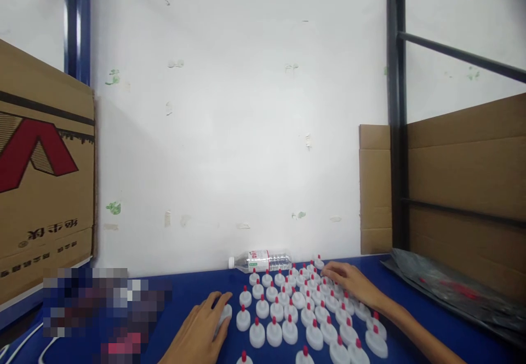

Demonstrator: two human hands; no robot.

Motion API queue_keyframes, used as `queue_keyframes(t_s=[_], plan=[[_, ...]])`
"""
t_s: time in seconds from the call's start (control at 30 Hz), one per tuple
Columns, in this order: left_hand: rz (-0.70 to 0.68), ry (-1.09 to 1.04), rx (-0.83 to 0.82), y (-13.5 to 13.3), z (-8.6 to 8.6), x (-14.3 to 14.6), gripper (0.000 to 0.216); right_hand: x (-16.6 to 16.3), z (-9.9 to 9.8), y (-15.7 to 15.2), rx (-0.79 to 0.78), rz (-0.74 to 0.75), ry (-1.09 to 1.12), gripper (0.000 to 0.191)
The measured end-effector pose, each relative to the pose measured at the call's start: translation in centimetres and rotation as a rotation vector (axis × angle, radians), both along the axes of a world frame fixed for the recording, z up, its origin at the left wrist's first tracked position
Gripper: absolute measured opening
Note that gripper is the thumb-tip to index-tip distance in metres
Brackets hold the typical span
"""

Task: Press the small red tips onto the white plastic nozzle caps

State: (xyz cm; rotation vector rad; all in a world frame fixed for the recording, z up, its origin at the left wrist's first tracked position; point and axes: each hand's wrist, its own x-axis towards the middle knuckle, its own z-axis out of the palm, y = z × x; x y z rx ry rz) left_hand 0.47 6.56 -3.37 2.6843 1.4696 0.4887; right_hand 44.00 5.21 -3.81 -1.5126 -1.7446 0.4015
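Observation:
Many small white squeeze bottles (274,333) with red tips stand close together on the blue table. My left hand (197,328) is at their left side, its fingers curled round a small white bottle (224,316); no red tip shows on that one. Across the back right of the group reaches my right hand (347,279), palm down. Its fingers are loosely bent and apart, with the fingertips beside a white bottle (319,263) at the far edge. Part of what lies under this hand is hidden.
Behind the group a clear plastic bottle (261,261) lies on its side against the white wall. A large cardboard box (45,188) stands at left, near a pixelated patch and white cables. At right are a dark plastic bag (447,293), cardboard sheets (464,172) and a black metal frame (398,134).

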Motion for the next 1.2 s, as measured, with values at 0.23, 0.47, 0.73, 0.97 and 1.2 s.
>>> queue_keyframes(t_s=[0.23, 0.47, 0.73, 0.97, 1.2], plan=[[-0.016, -0.04, 0.041, 1.1, -1.9, -0.3, 0.051, 0.3, -0.3, 0.4, -0.007, 0.033, 0.024, 0.044], [-0.026, -0.062, 0.076, 1.9, -3.2, -0.6, 0.051, 0.3, -0.2, 0.4, -0.019, -0.005, 0.028, 0.048], [-0.026, -0.072, 0.096, 2.1, -3.5, -0.7, 0.05, 0.6, -0.5, 0.4, -0.026, -0.025, 0.053, 0.059], [-0.013, -0.062, 0.104, 1.9, -3.4, -0.6, 0.049, 1.2, -0.9, 0.4, -0.042, -0.02, 0.155, 0.076], [0.008, -0.046, 0.09, 2.6, -3.8, -0.5, 0.049, 1.7, -1.1, 0.6, -0.026, -0.035, 0.259, 0.068]])
